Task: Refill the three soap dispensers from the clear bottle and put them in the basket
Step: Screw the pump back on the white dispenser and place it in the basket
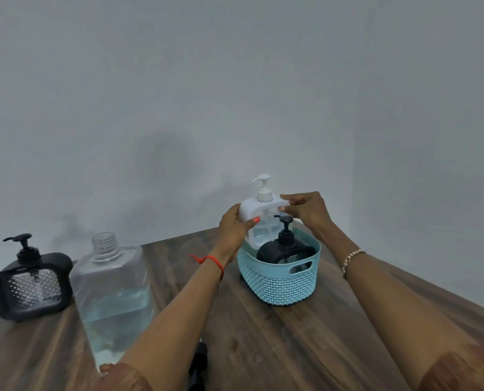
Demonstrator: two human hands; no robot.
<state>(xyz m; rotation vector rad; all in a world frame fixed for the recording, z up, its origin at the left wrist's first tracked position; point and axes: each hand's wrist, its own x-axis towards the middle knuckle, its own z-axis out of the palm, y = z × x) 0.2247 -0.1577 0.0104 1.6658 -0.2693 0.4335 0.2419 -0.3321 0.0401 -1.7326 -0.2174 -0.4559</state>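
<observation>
Two hands, left hand (233,230) and right hand (305,208), fingers (287,197) clamped on white dispenser (252,211), partly inside teal basket (277,280) behind black pump dispenser (284,248). Step: placing. Next, likely: seat upright, release; square black dispenser (30,286), far left, follows.

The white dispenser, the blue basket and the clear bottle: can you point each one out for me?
white dispenser (259,206), head view, on its white shoulder below the pump.
blue basket (277,280), head view, on its woven front wall.
clear bottle (113,277), head view, on its front face.

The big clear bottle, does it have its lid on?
No, the clear bottle has a bare threaded neck, open at the top, with no lid on it.
</observation>
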